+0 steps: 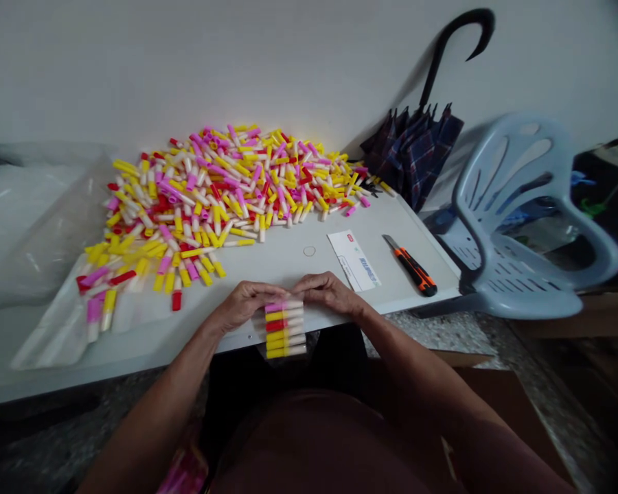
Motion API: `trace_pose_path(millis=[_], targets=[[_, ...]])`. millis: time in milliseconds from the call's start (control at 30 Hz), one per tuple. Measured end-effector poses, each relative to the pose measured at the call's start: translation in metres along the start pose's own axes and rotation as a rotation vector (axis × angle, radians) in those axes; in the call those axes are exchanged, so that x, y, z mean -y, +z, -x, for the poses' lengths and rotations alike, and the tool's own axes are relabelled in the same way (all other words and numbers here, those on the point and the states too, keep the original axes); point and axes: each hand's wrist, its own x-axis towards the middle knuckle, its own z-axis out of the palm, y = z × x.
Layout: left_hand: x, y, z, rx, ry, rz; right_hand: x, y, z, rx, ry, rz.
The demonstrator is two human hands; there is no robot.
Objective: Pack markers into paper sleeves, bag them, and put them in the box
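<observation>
A clear plastic packet of small capped tubes (285,328) hangs at the front edge of the table. Its tubes lie side by side in a stack, with pink, yellow and red ends on the left and pale ends on the right. My left hand (243,302) pinches the packet's upper left corner, fingers closed. At the upper right corner, my right hand (330,292) grips it between thumb and fingers. Beyond my hands, a large heap of similar loose tubes (231,182) in pink, yellow, red and white covers the back of the table.
Right of my hands lie a white printed card (351,259) and an orange-black utility knife (410,266), blade out. A rubber band (309,252) rests nearby. Clear plastic bags (41,226) occupy the left side. An umbrella (417,147) leans on the wall beside a blue-grey chair (520,267).
</observation>
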Motion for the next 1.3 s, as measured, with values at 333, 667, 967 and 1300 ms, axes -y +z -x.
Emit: trace_pose_path(millis=[333, 667, 967, 1300], targets=[[0.005, 0.045, 0.067, -0.119, 0.040, 0.070, 0.001, 0.046, 0.060, -0.016, 0.146, -0.233], [0.017, 0.079, 0.114, 0.062, -0.029, 0.038, -0.009, 0.073, 0.116, 0.039, 0.284, -0.395], [0.006, 0.089, 0.120, 0.054, -0.100, 0.055, 0.008, 0.065, 0.136, 0.084, 0.203, -0.291], [0.000, 0.122, 0.138, -0.064, -0.418, 0.147, 0.016, 0.087, 0.152, -0.091, 0.138, -0.293]])
